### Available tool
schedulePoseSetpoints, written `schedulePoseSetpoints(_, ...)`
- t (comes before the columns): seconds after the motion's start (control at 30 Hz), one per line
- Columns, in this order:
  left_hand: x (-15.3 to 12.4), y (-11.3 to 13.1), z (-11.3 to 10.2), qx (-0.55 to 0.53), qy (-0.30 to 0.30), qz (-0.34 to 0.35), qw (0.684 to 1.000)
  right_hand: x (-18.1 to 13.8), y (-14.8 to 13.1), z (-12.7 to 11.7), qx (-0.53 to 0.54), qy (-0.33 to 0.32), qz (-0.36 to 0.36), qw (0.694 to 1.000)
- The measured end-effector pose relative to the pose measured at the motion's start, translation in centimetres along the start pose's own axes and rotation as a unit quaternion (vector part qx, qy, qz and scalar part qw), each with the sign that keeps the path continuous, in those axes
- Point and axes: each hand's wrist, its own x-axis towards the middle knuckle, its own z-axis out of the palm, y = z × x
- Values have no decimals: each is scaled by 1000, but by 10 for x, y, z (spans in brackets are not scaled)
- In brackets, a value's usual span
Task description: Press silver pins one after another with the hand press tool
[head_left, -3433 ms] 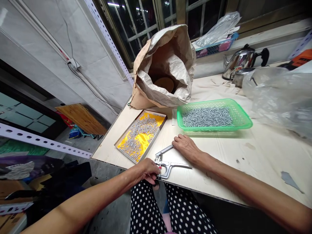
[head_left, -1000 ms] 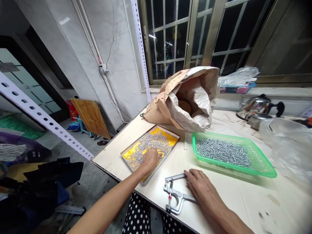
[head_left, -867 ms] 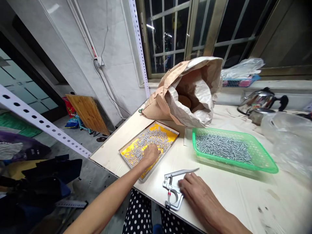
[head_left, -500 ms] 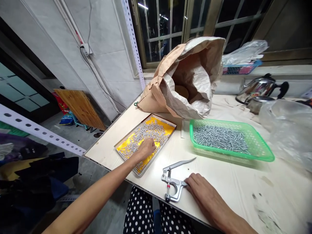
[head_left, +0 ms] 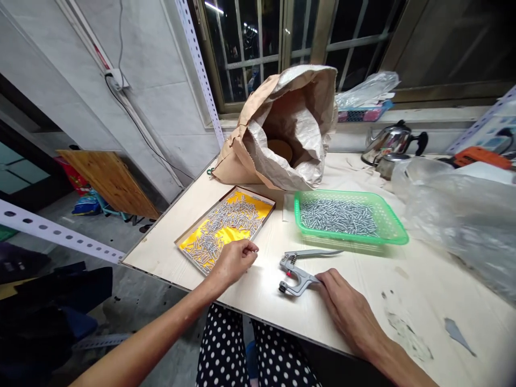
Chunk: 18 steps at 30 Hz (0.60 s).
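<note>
Head view: at ten o'clock from the pliers (head_left: 308, 279), a shallow tray's (head_left: 262, 222) rim seems meant to pen in loose pins (head_left: 237, 215). The left grip (head_left: 236, 262) is pinched closed at the tray's five o'clock; whether on a pin, I cannot tell. The pliers lie on the worktop (head_left: 363, 263), the right grip (head_left: 342, 306) clasping their lower handle, likely to steady them.

Left fingers (head_left: 247, 247) pinched, right fingers (head_left: 329, 280) curled

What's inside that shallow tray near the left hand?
In the tray, a yellow lining lies with many small silvery pieces scattered over it. Anything beneath the lining is covered, and the left hand hides part of the near edge.
</note>
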Motion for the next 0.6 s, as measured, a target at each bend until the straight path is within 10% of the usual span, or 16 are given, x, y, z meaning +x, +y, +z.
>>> schedulePoseSetpoints(0.27, -22, 9, 71, 46, -25, 88, 995, -28, 15, -38, 74, 173, 132, 973)
schedulePoseSetpoints(0.6, -36, 26, 111, 266, -98, 104, 953, -81, 52, -29, 79, 191, 229, 951)
